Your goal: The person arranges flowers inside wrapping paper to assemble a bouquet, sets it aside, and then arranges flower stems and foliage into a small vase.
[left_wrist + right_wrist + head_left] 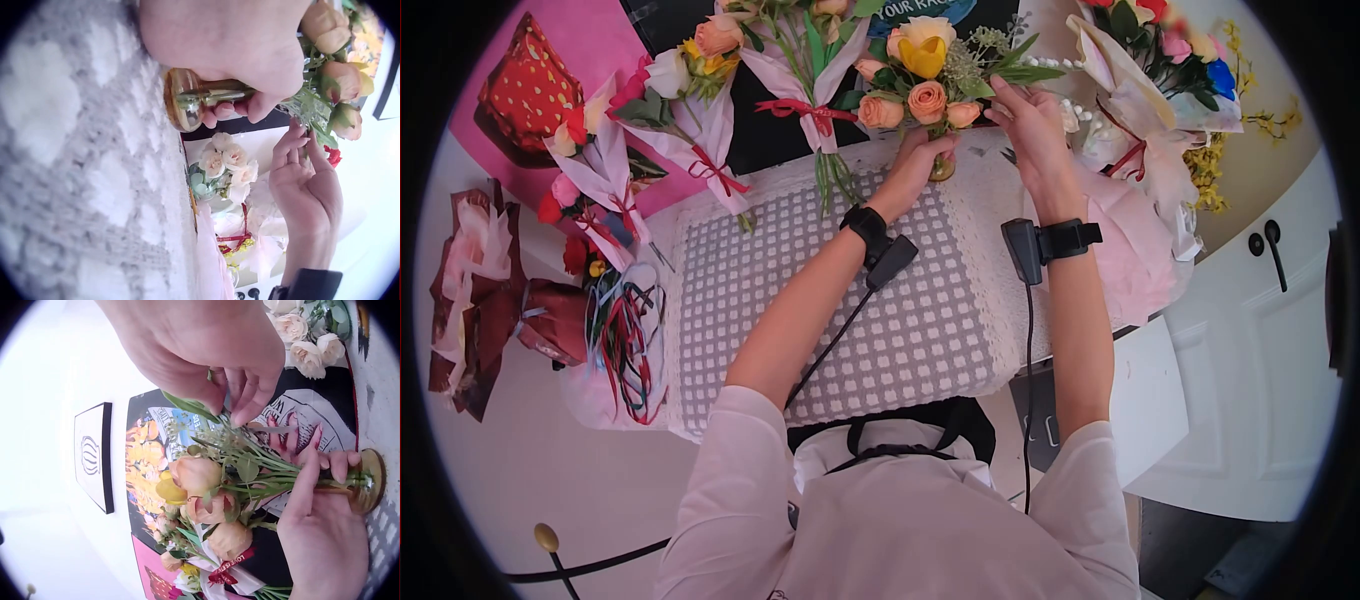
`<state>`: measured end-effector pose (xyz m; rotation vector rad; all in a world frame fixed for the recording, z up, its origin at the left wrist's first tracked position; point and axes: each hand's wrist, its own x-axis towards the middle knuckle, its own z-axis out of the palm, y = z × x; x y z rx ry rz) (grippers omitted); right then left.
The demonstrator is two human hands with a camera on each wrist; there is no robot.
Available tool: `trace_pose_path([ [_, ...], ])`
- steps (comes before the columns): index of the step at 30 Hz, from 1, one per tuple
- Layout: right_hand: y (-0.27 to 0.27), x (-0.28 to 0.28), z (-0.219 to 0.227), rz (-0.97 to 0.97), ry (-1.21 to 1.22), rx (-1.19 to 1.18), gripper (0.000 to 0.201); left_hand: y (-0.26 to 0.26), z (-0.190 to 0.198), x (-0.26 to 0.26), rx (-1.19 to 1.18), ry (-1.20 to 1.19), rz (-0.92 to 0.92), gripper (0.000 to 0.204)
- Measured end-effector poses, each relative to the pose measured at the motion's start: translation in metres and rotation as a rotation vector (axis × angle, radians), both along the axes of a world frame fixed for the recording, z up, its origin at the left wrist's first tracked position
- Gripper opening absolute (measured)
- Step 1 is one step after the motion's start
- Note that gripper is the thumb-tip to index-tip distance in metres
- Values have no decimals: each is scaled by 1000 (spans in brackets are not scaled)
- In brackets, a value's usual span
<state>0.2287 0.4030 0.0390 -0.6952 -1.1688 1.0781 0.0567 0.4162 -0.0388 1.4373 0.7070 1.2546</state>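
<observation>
An amber-tinted glass vase stands on the grey-and-white checked cloth, at its far edge. My left hand grips the vase around its neck, fingers curled round the glass. Peach roses, a yellow tulip-like bloom and green stems fan out of the vase's mouth. On the right side of this arrangement, my right hand pinches a green leafy sprig between thumb and fingers. Part of the sprig is hidden behind those fingers in the right wrist view.
Wrapped bouquets with red ribbons lie behind and left of the cloth. Loose ribbons hang at its left edge. More wrapped flowers and pale pink wrapping are on the right. A dark printed board stands behind.
</observation>
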Motion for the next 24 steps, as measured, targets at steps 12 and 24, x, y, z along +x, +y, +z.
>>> trace_pose_path([
  [12,-12,-7,2,-47,37,53,30,-2,3,-2,-36,21,2,15],
  [24,-13,-14,-7,-29,54,104,49,-10,8,-4,-129,45,-10,17],
])
